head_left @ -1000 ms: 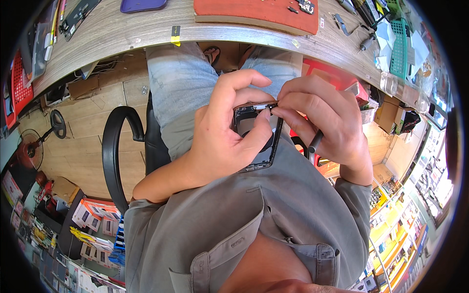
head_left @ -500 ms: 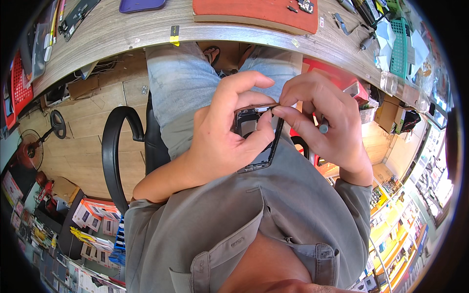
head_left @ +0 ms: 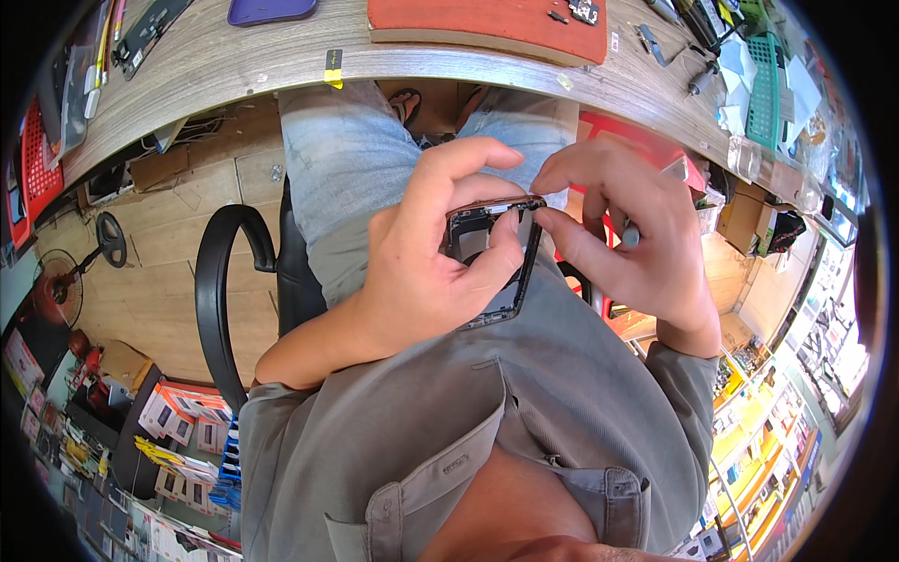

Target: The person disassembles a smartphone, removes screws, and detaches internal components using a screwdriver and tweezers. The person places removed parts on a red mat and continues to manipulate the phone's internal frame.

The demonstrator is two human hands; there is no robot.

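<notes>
My left hand (head_left: 426,248) is wrapped round an opened phone frame (head_left: 513,307), dark and rectangular with bare inner parts, held tilted above my lap. Its thumb presses inside the frame near the upper edge. At the frame's upper right corner, my right hand (head_left: 637,225) has thumb and forefinger slightly apart, their tips close to the corner. A slim tool with a rounded grey-blue end (head_left: 631,234) sticks out from the curled fingers of that hand; the rest of it is hidden, so its kind does not show.
Ahead runs a wooden workbench (head_left: 290,66) bearing a red pad (head_left: 487,30) with small phone parts (head_left: 584,11), a purple tray (head_left: 272,9) and a green basket (head_left: 764,89). A black chair armrest (head_left: 217,281) stands at my left.
My right hand has shifted slightly right, and its thumb and forefinger have parted from their pinch at the frame's corner. My left hand and the phone frame have hardly moved.
</notes>
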